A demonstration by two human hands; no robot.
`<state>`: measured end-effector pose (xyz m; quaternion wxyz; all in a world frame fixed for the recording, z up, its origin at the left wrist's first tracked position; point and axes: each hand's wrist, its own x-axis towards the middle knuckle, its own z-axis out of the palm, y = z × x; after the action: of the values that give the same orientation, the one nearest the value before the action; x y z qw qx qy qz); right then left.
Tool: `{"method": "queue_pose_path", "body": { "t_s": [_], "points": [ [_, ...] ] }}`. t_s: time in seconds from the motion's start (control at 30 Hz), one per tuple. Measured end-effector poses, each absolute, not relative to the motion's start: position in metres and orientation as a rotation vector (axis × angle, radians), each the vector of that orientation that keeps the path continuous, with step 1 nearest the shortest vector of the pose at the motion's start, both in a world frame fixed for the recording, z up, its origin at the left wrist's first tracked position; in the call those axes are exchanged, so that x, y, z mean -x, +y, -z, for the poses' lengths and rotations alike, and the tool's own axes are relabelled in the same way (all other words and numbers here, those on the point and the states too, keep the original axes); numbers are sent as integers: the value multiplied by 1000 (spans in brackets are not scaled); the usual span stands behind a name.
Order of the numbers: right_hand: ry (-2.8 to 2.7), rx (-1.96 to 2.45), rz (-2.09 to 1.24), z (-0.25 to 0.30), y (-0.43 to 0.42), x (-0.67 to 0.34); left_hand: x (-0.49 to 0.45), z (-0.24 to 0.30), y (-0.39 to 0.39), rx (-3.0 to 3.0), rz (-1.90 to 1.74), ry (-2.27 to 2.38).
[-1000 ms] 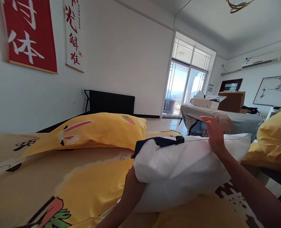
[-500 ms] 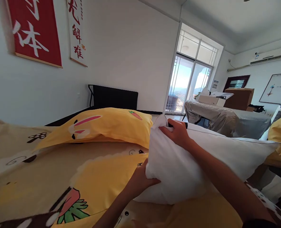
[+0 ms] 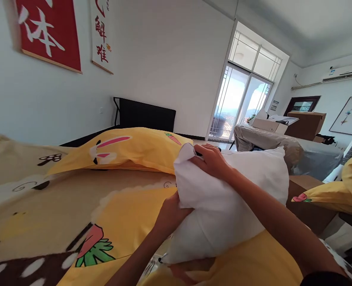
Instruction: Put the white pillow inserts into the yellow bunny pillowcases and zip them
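Note:
A plain white pillow is held up in front of me, over the patterned bed sheet. My left hand grips its lower left edge, thumb on the near face and the other fingers hidden behind. At the top left corner my right hand is closed on the pillow, with a small dark object showing by its fingers that I cannot make out. Behind lies a yellow pillow with a rabbit and a carrot print. Yellow fabric spreads beneath the white pillow.
Against the far wall stands a black headboard-like panel. To the right, plastic-covered furniture bears cardboard boxes. More yellow bedding is at the right edge, near a brown box.
The white pillow has turned and its far right end has drawn in toward me. Both hands keep their grip and sit slightly further left and higher in view. The camera has tilted a little.

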<state>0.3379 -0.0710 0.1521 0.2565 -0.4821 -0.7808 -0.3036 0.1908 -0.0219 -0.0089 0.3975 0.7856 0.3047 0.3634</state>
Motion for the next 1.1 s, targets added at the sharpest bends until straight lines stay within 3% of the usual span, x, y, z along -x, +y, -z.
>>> {"method": "queue_pose_path", "body": {
  "t_s": [0.13,0.33,0.47,0.7,0.93,1.1],
  "points": [
    [-2244,1298,680,-117,-94,-337,-192,31,7,-1970,-1018,995],
    [-2433,1307,677,-4,-116,-342,-188,65,44,-1962,-988,1039],
    [-2590,1399,639,37,-116,-338,-181,78,59,-1988,-895,1120],
    [-2731,1499,469,39,-112,-329,-170,75,56,-2168,-774,1261],
    [-2566,1436,861,68,-99,-331,-172,71,50,-2251,-827,1287],
    [-2282,1402,921,14,-96,-353,-173,43,37,-2206,-999,1191]
  ]
}}
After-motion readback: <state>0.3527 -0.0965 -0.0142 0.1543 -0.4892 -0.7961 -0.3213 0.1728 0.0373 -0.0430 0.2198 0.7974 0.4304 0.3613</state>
